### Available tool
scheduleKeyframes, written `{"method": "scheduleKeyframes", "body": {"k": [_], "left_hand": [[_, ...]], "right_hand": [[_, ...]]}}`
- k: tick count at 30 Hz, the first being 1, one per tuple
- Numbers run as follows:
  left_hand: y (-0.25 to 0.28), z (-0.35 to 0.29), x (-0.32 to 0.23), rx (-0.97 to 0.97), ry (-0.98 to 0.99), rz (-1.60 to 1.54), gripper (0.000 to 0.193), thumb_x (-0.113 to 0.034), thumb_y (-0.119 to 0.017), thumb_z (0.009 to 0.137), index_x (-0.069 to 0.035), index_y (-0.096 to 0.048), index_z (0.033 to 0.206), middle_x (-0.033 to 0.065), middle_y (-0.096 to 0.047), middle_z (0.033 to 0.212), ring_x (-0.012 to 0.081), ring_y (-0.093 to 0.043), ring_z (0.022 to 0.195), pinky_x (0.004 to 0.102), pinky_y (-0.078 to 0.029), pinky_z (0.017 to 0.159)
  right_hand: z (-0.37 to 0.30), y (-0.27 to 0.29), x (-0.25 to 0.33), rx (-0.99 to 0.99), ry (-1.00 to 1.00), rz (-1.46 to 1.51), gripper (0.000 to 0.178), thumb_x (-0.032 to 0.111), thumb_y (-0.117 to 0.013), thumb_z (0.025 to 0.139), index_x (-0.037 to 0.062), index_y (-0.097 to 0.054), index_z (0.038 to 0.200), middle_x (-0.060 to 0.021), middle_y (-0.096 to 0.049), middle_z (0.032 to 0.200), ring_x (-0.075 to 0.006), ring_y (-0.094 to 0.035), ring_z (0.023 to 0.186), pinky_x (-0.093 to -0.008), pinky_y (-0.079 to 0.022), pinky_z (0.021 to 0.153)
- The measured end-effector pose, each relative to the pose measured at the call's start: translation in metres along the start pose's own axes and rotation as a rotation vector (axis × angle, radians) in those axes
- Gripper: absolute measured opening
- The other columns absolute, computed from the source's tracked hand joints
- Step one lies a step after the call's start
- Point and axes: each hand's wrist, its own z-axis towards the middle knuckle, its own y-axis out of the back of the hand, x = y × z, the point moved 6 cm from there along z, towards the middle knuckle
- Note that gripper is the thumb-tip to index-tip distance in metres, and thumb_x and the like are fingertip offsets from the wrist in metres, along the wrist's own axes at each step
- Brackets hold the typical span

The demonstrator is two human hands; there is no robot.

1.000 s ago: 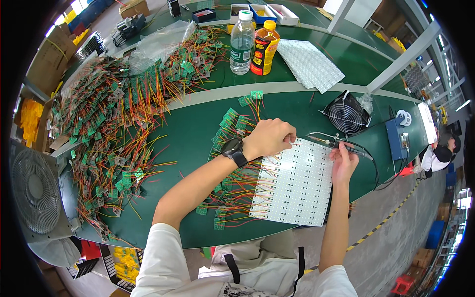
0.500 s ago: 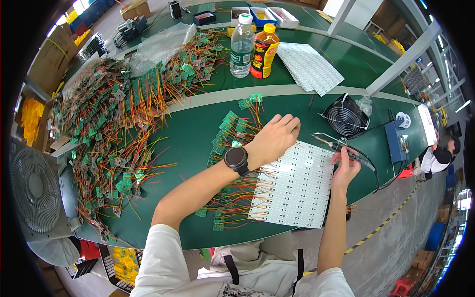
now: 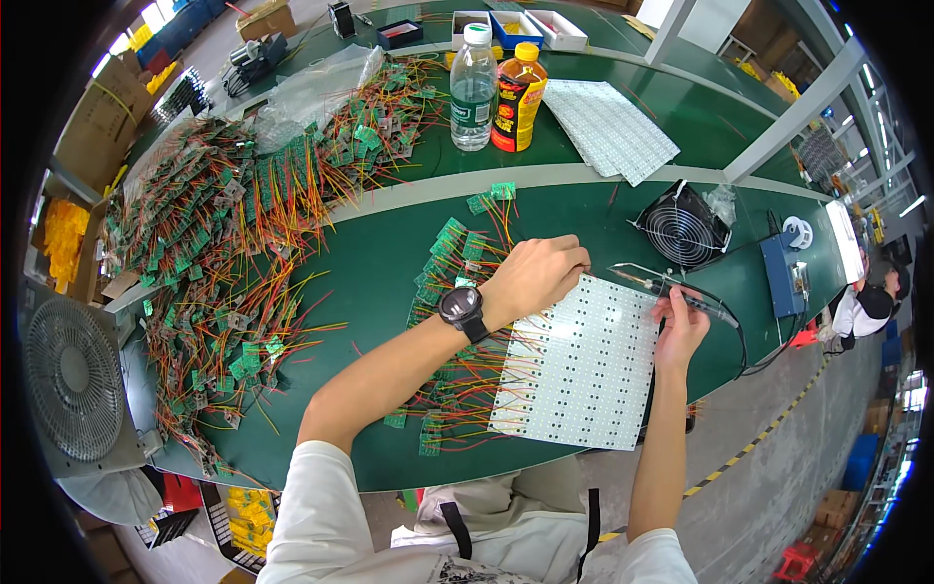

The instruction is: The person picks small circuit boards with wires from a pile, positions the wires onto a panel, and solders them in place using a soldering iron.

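Observation:
A white perforated board (image 3: 593, 380), dotted with rows of small dark spots, lies at the table's front. Along its left edge, red and yellow wires join it to small green circuit boards (image 3: 449, 238). My left hand (image 3: 533, 280), with a black watch on the wrist, rests over the board's upper left corner. Its fingers are curled in and pressed together; what they pinch is hidden beneath them. My right hand (image 3: 678, 331) grips a soldering iron (image 3: 693, 300) by its handle beside the board's right edge. The iron's tip points left, just above the board's upper right corner.
A large heap of wired circuit boards (image 3: 204, 204) covers the left. A bottle of water (image 3: 473, 92), an orange-capped bottle (image 3: 519, 97) and stacked white boards (image 3: 608, 131) stand behind. A small black fan (image 3: 681, 229) and a blue soldering station (image 3: 781, 277) sit at right.
The fingers of my left hand have curled downward at the board's upper corner. The soldering iron has shifted slightly left, its tip closer to that hand.

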Motion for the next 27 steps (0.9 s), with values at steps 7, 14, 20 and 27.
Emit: {"method": "scheduleKeyframes", "body": {"k": [7,14,20,27], "left_hand": [[-0.0005,0.0002,-0.0006,0.041,-0.021,0.015,0.014,-0.017,-0.067,0.088,-0.003,-0.067,0.087,0.0106,-0.064,0.084,0.0333,-0.064,0.075,0.043,-0.05,0.065],[0.0047,-0.001,0.0041,-0.035,-0.031,0.017,0.01,-0.013,-0.067,0.085,-0.003,-0.066,0.086,0.0103,-0.063,0.084,0.0321,-0.064,0.076,0.0422,-0.051,0.066],[0.0047,-0.0031,0.0065,-0.007,-0.031,0.041,0.009,-0.013,-0.067,0.084,-0.004,-0.065,0.085,0.0103,-0.062,0.083,0.0316,-0.063,0.078,0.0422,-0.051,0.067],[0.0026,-0.0034,0.0072,-0.001,-0.049,0.056,0.009,-0.012,-0.066,0.083,-0.003,-0.065,0.084,0.0107,-0.062,0.082,0.0324,-0.063,0.079,0.0434,-0.051,0.069]], "right_hand": [[0.0006,-0.0025,-0.0017,0.035,-0.004,-0.019,0.018,0.01,-0.068,0.092,-0.003,-0.065,0.104,-0.0095,-0.067,0.073,-0.0159,-0.059,0.057,-0.0275,-0.043,0.053],[0.0005,-0.0048,-0.0014,0.12,-0.039,-0.042,0.019,0.011,-0.067,0.093,-0.0038,-0.065,0.105,-0.0106,-0.067,0.074,-0.0169,-0.061,0.058,-0.027,-0.045,0.055],[0.0013,-0.0078,-0.0027,0.167,-0.063,-0.033,0.019,0.008,-0.067,0.092,-0.0061,-0.064,0.105,-0.0124,-0.068,0.073,-0.0168,-0.063,0.058,-0.0266,-0.048,0.055],[0.0006,-0.0105,-0.005,0.226,-0.072,-0.083,0.022,0.012,-0.068,0.093,-0.0051,-0.064,0.106,-0.0127,-0.069,0.076,-0.0179,-0.063,0.059,-0.0277,-0.049,0.058]]}}
